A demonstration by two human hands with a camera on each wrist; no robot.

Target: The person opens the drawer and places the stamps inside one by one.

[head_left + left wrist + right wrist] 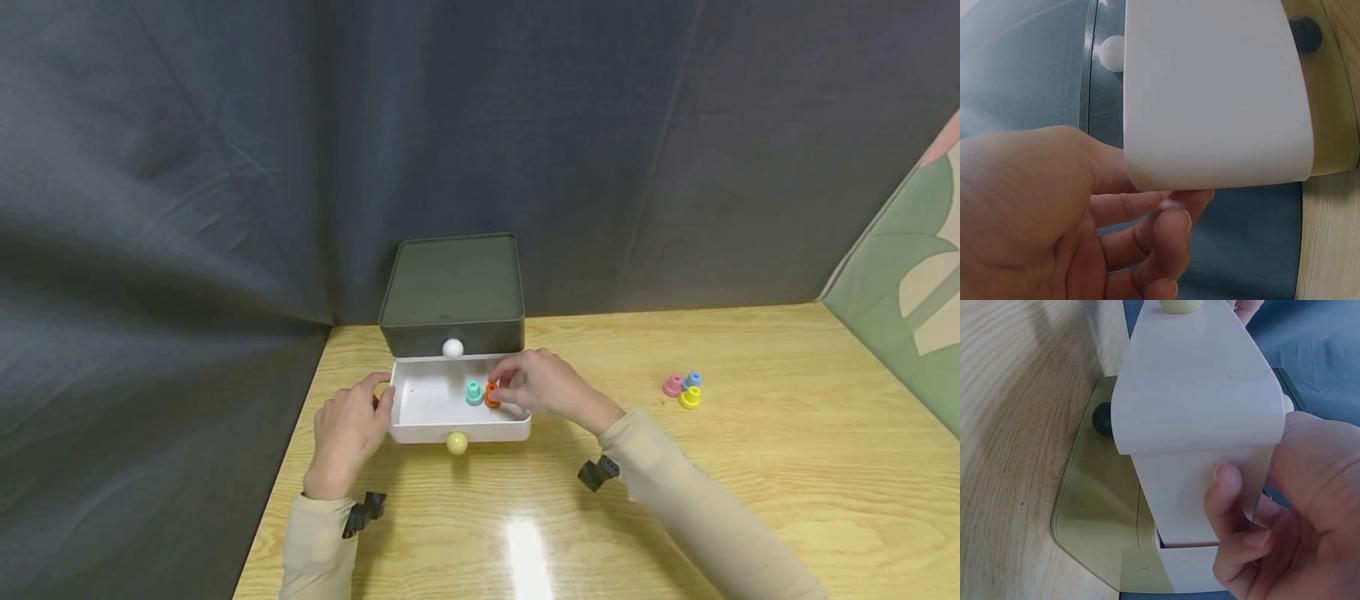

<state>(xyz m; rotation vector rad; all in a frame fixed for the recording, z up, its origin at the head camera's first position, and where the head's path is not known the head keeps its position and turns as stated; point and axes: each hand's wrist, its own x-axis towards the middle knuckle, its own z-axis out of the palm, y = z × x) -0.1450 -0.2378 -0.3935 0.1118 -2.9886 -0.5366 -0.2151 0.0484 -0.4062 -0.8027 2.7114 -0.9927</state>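
Observation:
A white drawer [431, 400] with a yellow-green knob [457, 442] is pulled out from a small dark chest [457, 279]. My left hand [348, 429] holds the drawer's left side wall, its fingers curled at the edge in the left wrist view. Inside the drawer, the thumb and fingers of my right hand [543, 383] pinch a small orange stepped peg [492, 396], partly covered by the fingertips. Just left of it a turquoise stepped peg [474, 392] stands upright on the drawer floor. In the right wrist view the drawer wall hides both pegs.
Pink [672, 385], blue [693, 380] and yellow [690, 398] pegs cluster on the wooden table [600, 533] to the right. A white knob [452, 348] marks the chest's upper front. Below the white drawer is an olive section [1100, 506] with a dark knob [1102, 419]. Dark cloth [480, 150] hangs behind.

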